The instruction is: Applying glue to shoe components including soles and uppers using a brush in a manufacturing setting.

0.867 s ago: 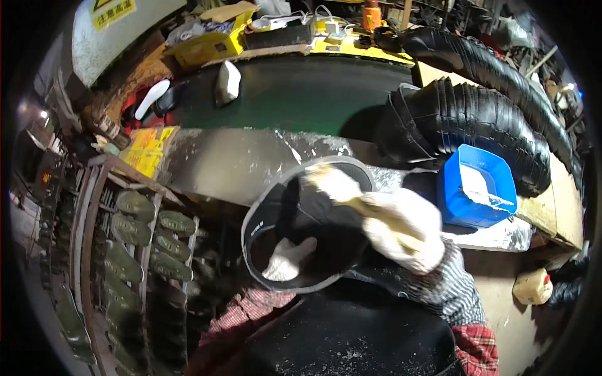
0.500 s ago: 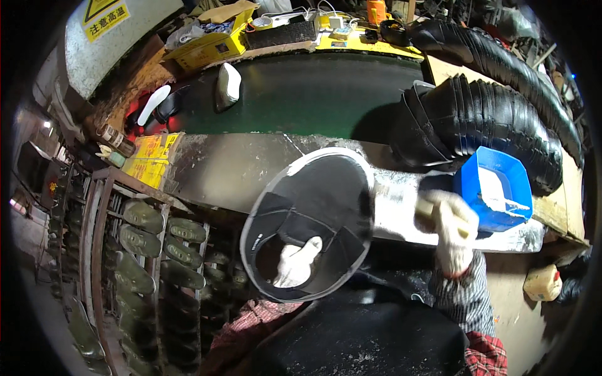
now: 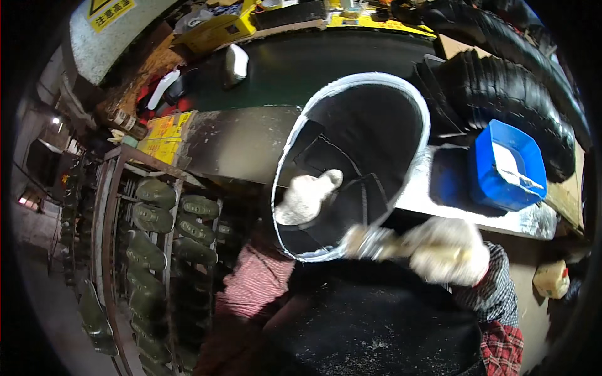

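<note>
A black boot upper [image 3: 382, 135], shaped like a wide oval cuff with seams inside, is held up in front of me. White coating runs round its rim. My left hand [image 3: 305, 198], in a white glove, reaches inside its lower left part and grips it, with the thumb sticking out. My right hand [image 3: 448, 250], gloved and blurred by motion, is closed round a brush [image 3: 370, 243]. The brush's head touches the rim at the lower right. Right of the upper, a blue tub [image 3: 509, 166] with white matter inside stands on the bench's white-smeared edge.
Several nested black uppers [image 3: 501, 94] lie at the back right. A green belt surface [image 3: 282, 69] crosses the bench, with a white-soled piece [image 3: 236, 64] on it. At left stands a rack [image 3: 113, 207] of olive boot soles or lasts. A pale jug [image 3: 552, 280] stands low at right.
My right hand has come from beside the blue tub down and left, bringing the brush to the rim. The upper and my left hand have moved up and right. The view has shifted slightly.
</note>
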`<state>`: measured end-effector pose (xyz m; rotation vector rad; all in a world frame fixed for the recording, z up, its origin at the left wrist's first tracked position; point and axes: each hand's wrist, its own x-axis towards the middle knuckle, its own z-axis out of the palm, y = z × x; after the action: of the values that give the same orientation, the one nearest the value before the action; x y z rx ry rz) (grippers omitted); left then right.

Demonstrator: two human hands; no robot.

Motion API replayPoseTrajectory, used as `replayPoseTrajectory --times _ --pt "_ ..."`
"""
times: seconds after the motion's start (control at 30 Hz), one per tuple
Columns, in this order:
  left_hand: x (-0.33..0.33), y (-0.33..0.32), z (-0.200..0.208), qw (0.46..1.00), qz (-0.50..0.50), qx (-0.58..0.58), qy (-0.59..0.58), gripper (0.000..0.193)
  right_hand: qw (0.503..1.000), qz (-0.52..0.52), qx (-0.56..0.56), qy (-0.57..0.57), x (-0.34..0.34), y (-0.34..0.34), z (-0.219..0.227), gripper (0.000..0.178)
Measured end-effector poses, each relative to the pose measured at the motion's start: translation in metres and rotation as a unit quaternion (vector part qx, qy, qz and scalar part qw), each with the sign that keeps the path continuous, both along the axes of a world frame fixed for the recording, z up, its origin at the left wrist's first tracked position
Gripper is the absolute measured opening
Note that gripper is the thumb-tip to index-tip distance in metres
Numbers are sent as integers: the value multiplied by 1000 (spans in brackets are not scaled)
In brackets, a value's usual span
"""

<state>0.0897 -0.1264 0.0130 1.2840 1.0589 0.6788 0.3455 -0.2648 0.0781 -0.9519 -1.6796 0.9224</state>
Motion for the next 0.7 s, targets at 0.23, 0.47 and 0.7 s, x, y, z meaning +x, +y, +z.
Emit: replayPoseTrajectory --times 0.23,0.47,0.7 --pt "-5 -19 9 996 1 90 7 27 985 11 99 -139 26 -24 15 28" --pt "-2 -40 21 984 110 -5 -139 16 956 -273 8 104 31 19 5 28" --pt "6 -10 14 940 169 -49 -294 38 988 52 128 -66 12 21 -4 36"
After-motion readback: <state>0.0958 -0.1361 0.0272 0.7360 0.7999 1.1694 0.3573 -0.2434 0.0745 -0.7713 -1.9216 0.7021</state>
